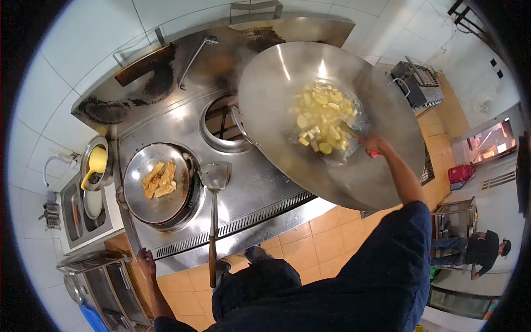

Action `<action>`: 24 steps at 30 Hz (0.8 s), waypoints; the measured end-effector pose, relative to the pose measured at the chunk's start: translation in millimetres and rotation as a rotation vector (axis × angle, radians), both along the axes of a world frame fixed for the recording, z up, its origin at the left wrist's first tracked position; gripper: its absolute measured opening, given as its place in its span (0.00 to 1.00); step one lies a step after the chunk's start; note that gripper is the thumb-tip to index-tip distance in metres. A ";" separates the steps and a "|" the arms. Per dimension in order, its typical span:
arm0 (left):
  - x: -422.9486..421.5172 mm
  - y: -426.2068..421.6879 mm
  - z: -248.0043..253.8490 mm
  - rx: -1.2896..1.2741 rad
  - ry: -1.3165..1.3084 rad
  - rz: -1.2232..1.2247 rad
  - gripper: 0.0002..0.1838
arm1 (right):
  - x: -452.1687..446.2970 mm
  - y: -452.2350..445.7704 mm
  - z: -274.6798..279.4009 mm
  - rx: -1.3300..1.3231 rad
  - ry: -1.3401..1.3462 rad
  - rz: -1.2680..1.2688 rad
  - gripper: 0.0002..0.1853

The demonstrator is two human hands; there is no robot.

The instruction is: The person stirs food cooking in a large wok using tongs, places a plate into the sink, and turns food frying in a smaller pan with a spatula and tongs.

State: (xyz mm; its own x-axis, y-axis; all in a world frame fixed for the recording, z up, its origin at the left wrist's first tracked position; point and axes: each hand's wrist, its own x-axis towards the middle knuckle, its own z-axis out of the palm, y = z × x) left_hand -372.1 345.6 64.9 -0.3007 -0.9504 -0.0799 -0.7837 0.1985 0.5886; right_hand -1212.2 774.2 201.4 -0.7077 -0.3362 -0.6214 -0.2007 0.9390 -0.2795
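Observation:
My right hand (pixel 373 144) is closed around the red handle of a cooking utensil (pixel 348 130), whose head is lost among the food. That food is yellow-green chunks and slices (pixel 326 113) in bubbling liquid, inside a large steel wok (pixel 265 99). Down at the left, my left hand (pixel 146 263) is beside the stove's front left corner, fingers curled; what they grip, if anything, is hidden. Nearest to it on the stove is a smaller pan (pixel 138 193) with browned fried pieces (pixel 159 180). A wide wok spatula (pixel 214 177) lies on the stovetop, its wooden handle jutting past the front edge.
An uncovered burner ring (pixel 221 124) sits between the two pans, below a swing faucet (pixel 193 61). Left of the stove are a sink (pixel 72 216) and a steel bowl with a yellow ladle (pixel 97 160). Another person (pixel 481 252) stands at the far right.

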 end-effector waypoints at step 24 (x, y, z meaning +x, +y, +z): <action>-299.1 88.8 105.4 -0.041 0.151 -0.741 0.15 | 52.8 9.1 70.5 0.330 0.037 0.337 0.29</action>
